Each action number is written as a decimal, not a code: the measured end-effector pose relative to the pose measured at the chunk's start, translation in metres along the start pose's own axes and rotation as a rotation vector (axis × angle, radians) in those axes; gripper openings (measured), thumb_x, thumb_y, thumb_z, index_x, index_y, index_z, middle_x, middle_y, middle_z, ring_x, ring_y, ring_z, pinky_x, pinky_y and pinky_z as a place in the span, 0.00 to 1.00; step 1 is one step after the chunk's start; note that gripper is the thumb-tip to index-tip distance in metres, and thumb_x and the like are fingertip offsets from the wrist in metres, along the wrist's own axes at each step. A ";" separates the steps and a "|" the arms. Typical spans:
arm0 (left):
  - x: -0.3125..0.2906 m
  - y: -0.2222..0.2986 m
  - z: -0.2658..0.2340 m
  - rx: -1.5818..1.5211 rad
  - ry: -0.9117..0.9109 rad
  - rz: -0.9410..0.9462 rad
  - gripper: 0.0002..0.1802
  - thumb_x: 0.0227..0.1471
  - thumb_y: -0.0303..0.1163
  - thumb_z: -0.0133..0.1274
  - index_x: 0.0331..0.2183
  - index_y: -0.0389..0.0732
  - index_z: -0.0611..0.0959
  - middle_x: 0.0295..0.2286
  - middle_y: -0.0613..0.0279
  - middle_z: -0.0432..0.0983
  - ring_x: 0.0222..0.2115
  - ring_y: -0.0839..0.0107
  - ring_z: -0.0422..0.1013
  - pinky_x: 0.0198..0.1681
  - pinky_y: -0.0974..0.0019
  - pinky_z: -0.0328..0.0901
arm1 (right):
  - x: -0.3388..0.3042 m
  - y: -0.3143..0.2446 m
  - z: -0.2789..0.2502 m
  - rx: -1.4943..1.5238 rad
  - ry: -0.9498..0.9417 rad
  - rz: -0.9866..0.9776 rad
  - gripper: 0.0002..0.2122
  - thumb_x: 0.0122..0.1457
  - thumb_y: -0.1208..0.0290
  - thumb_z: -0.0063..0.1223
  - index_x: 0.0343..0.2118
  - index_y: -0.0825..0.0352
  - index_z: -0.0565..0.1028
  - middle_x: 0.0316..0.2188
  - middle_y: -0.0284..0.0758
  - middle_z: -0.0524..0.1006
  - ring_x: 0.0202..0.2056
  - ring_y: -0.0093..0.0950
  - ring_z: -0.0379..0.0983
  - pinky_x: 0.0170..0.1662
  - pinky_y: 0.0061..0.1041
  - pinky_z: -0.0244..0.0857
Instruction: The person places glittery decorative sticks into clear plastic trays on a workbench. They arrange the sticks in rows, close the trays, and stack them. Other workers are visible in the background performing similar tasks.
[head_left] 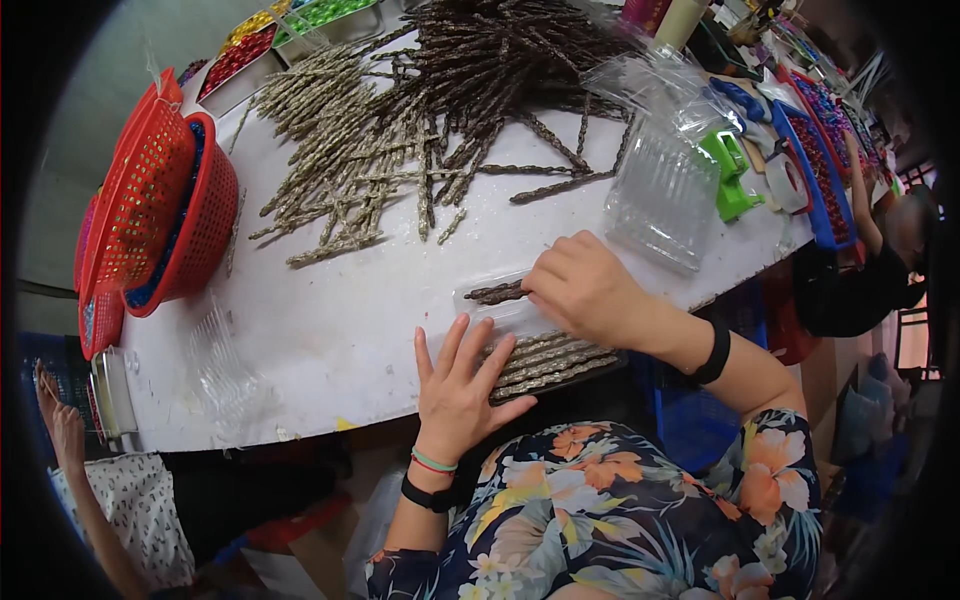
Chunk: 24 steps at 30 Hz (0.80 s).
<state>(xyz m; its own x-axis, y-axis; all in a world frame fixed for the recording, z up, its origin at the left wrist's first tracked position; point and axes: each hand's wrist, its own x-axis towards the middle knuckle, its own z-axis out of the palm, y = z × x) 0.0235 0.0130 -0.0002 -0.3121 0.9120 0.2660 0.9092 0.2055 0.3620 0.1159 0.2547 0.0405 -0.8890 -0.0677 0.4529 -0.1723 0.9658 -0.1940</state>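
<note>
My right hand (590,288) is closed, its fingertips pinching dark brown twisted sticks (495,293) that lie in a clear plastic tray (520,321). Their right ends are hidden under the fingers. My left hand (456,385) lies with its fingers stretched and spread, holding nothing. Its fingertips rest by the clear tray's near edge and beside a row of pale gold twisted sticks (550,362) at the table's front edge. Farther off is a big pile of loose sticks, pale gold ones (345,165) on the left and dark brown ones (500,60) on the right.
Stacked clear trays (662,190) stand right of my right hand, beside a green tape dispenser (732,175). Red baskets (205,225) and more clear plastic (225,370) sit at the left. Bins of coloured pieces (325,20) are at the back. Other people are at both sides.
</note>
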 end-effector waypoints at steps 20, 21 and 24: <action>0.002 0.000 -0.001 -0.031 0.011 -0.002 0.41 0.42 0.62 0.68 0.54 0.50 0.84 0.58 0.58 0.72 0.66 0.52 0.58 0.71 0.31 0.37 | 0.032 0.094 0.014 -0.458 -0.070 0.173 0.02 0.52 0.75 0.59 0.28 0.64 0.77 0.29 0.36 0.76 0.36 0.35 0.77 0.40 0.35 0.69; 0.003 0.000 -0.003 -0.024 0.009 0.006 0.42 0.42 0.63 0.68 0.55 0.50 0.84 0.58 0.58 0.72 0.66 0.52 0.59 0.71 0.31 0.37 | 0.033 0.092 0.011 -0.319 -0.005 0.199 0.02 0.54 0.75 0.59 0.30 0.64 0.78 0.30 0.36 0.77 0.36 0.34 0.77 0.40 0.35 0.69; 0.001 0.000 -0.001 -0.020 0.010 -0.008 0.42 0.42 0.63 0.67 0.56 0.50 0.83 0.58 0.58 0.71 0.66 0.52 0.59 0.71 0.31 0.37 | 0.051 0.059 -0.022 0.162 0.081 0.338 0.04 0.58 0.74 0.60 0.35 0.67 0.80 0.33 0.38 0.81 0.38 0.33 0.79 0.42 0.32 0.70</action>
<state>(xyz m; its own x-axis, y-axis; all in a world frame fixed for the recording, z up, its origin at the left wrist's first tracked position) 0.0232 0.0134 0.0008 -0.3221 0.9068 0.2721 0.9011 0.2056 0.3817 0.0701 0.3136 0.0712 -0.8720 0.2739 0.4057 0.0542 0.8777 -0.4762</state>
